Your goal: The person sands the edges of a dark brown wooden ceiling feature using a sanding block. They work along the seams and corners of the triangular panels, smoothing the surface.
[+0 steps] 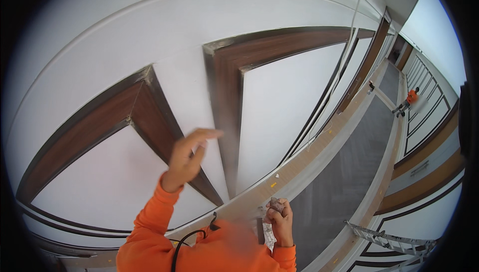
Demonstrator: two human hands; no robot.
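Note:
My left hand [184, 161] is raised before the white wall strip between two dark brown door-frame mouldings. Its index finger stretches to the right, the thumb stands apart below it, and I see nothing held; the fingertips are slightly blurred. The left moulding [130, 103] passes behind the hand, and the right moulding [228, 102] rises close to the fingertip. Pale, rough patches mark the upper corners of both. Low in front of my body, my right hand [283, 226] is closed on a grey-brown lump [276, 205], soft-looking, of a kind I cannot make out.
A grey wood-pattern floor [344, 172] runs along the corridor to the right. Near the lower right stands a metal ladder [394, 242]. Farther off, a person in orange [411, 97] is by the opposite wall. A white cable [344, 55] hangs along the right-hand wall.

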